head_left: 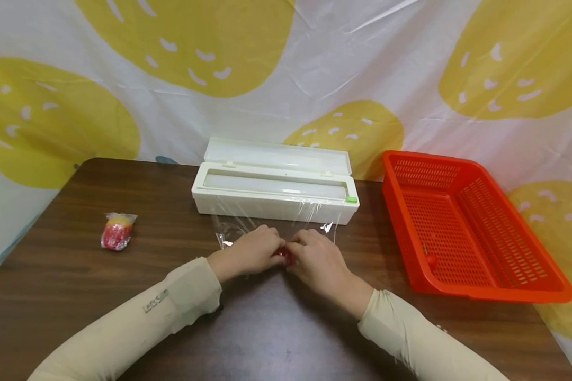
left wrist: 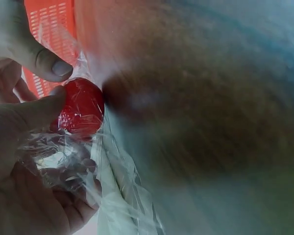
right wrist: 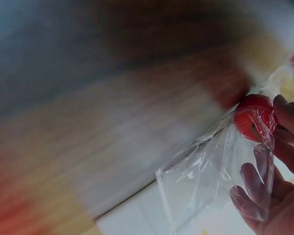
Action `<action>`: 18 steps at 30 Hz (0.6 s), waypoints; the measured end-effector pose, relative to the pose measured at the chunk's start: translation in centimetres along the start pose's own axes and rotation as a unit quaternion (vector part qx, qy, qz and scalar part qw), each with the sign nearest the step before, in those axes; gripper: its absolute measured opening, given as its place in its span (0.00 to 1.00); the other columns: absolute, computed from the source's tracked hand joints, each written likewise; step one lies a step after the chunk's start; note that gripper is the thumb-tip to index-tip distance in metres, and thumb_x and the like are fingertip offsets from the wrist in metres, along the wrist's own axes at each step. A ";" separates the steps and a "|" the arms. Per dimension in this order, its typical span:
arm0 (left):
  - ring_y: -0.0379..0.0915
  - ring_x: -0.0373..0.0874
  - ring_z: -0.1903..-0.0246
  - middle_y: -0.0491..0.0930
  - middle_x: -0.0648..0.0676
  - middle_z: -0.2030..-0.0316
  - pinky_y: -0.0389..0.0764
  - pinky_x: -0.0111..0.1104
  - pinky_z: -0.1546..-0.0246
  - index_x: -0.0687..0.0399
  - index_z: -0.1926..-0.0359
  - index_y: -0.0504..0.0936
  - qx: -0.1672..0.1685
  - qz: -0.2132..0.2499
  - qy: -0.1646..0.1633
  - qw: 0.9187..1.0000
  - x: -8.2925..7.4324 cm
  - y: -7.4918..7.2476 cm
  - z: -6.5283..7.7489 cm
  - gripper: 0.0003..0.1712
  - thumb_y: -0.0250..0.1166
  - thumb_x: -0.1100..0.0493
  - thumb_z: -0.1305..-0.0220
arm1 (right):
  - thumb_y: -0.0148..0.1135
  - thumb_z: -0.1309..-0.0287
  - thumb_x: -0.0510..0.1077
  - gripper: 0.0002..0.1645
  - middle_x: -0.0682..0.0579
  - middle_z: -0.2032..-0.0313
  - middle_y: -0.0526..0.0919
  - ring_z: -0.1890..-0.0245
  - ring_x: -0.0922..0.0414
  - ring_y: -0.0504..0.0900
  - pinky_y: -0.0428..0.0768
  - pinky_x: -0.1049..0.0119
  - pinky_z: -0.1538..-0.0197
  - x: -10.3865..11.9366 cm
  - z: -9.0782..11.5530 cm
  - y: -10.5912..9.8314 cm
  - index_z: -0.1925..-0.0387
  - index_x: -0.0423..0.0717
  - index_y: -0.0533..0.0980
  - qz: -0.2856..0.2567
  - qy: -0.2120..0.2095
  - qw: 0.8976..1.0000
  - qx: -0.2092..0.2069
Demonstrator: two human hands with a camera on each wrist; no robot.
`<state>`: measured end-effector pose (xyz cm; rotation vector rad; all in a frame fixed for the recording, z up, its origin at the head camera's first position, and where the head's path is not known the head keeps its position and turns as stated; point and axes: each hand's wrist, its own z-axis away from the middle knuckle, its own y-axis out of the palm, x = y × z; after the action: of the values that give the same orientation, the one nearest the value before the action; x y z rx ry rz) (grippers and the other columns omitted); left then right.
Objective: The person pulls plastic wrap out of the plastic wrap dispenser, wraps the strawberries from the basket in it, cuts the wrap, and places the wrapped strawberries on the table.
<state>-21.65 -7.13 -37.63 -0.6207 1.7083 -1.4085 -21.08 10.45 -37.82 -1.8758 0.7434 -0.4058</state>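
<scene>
A small round red fruit (right wrist: 255, 117) with a green stem sits in a sheet of clear cling film (left wrist: 120, 166). My left hand (head_left: 255, 251) pinches it through the film from the left, with the thumb on the fruit in the left wrist view. From the other side my right hand (head_left: 316, 259) holds the fruit and film by the fingertips. In the head view the fingers hide most of the fruit. The film runs up to a white cling film dispenser (head_left: 271, 207), whose lid (head_left: 276, 156) stands raised behind the roll.
A red and yellow fruit wrapped in film (head_left: 117, 232) lies on the brown table (head_left: 52, 296) at the left. To the right stands a red plastic basket (head_left: 486, 293), with a small red stemmed fruit (head_left: 431, 260) inside. Behind the table hangs a patterned cloth (head_left: 181, 121).
</scene>
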 end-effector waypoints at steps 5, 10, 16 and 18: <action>0.74 0.49 0.66 0.79 0.52 0.71 0.75 0.40 0.64 0.52 0.64 0.81 -0.004 0.006 -0.016 1.000 0.2 0.0 0.1 0.12 0.66 0.49 0.42 | 0.78 0.66 0.49 0.18 0.58 0.71 0.83 0.68 0.56 0.78 0.76 0.64 0.65 -0.1 -0.7 0.1 0.68 0.53 0.83 0.011 0.001 1.000 0.012; 0.76 0.49 0.63 0.80 0.51 0.67 0.77 0.43 0.62 0.52 0.57 0.79 -0.007 -0.020 -0.025 0.999 0.6 0.1 0.1 0.23 0.72 0.46 0.50 | 0.78 0.66 0.51 0.17 0.59 0.73 0.85 0.71 0.56 0.79 0.75 0.62 0.68 -0.6 -1.5 0.0 0.69 0.54 0.82 -0.015 0.037 0.998 0.042; 0.75 0.51 0.61 0.78 0.54 0.62 0.76 0.44 0.62 0.52 0.50 0.78 -0.024 -0.064 -0.034 0.997 0.8 0.6 0.2 0.31 0.74 0.45 0.54 | 0.74 0.57 0.49 0.14 0.59 0.69 0.88 0.67 0.56 0.81 0.78 0.60 0.64 -1.5 -2.5 -0.2 0.64 0.55 0.85 -0.077 0.095 0.986 0.111; 0.75 0.51 0.61 0.78 0.54 0.63 0.76 0.44 0.63 0.52 0.51 0.78 -0.051 -0.065 -0.040 0.996 0.7 0.6 0.2 0.31 0.74 0.44 0.55 | 0.71 0.54 0.48 0.12 0.58 0.68 0.88 0.66 0.56 0.82 0.79 0.60 0.62 -1.8 -3.0 -0.2 0.64 0.54 0.85 -0.099 0.108 0.981 0.127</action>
<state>-21.82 -7.64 -38.45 -0.8490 1.7099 -1.3719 -24.10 9.60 -36.28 -1.6843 0.6153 -0.8041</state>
